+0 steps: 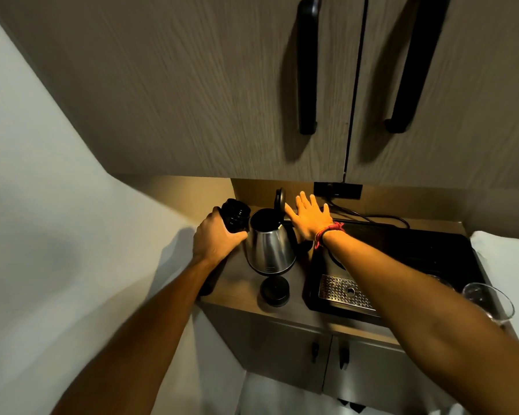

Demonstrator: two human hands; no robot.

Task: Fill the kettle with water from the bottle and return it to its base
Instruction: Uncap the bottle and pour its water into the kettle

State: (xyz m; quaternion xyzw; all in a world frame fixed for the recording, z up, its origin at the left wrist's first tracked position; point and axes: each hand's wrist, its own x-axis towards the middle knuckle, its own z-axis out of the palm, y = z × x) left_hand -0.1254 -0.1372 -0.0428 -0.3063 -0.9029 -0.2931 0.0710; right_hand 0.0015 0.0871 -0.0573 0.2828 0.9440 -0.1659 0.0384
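Partly hidden, bottle [235, 215] in left hand [215, 239]

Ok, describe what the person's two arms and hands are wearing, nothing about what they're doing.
Both forearms are bare, with no sleeves in view. The right hand has a red braided thread band tied round the wrist, with loose ends hanging off it. The left hand and its wrist carry nothing: no watch, band or glove. No rings are visible on either of the hands.
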